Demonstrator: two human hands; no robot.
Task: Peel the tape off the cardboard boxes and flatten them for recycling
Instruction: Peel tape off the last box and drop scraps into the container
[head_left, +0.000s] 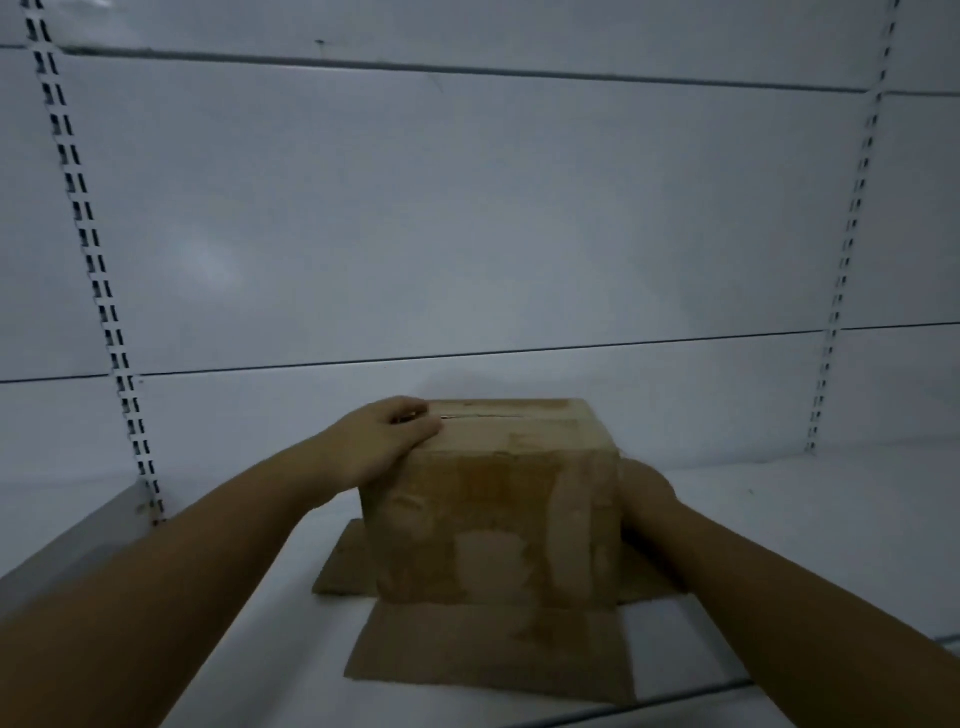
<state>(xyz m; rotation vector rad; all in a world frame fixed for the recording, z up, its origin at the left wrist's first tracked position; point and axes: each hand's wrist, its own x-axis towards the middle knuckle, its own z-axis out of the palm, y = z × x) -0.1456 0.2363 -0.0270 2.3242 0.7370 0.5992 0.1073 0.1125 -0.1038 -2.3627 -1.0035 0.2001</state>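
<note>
Brown cardboard box (493, 519) upright on the white shelf (805, 545), lower flaps (493, 649) spread flat. Left hand (384, 441) at its top-left corner, fingers curled over the edge, nearest the top seam (509, 417) running left to right. Right hand (647, 493) against the right wall; fingers hidden, cannot tell.

box (493, 519): mid-brown cardboard, irregular paler tan blotches across front face | flaps (488, 649): plain brown, one pale blotch near fold | shelf (831, 493): white | back panel (467, 208): pale grey-white, thin dark horizontal seams | uprights (83, 218): white, paired dark slots in a repeating column
</note>
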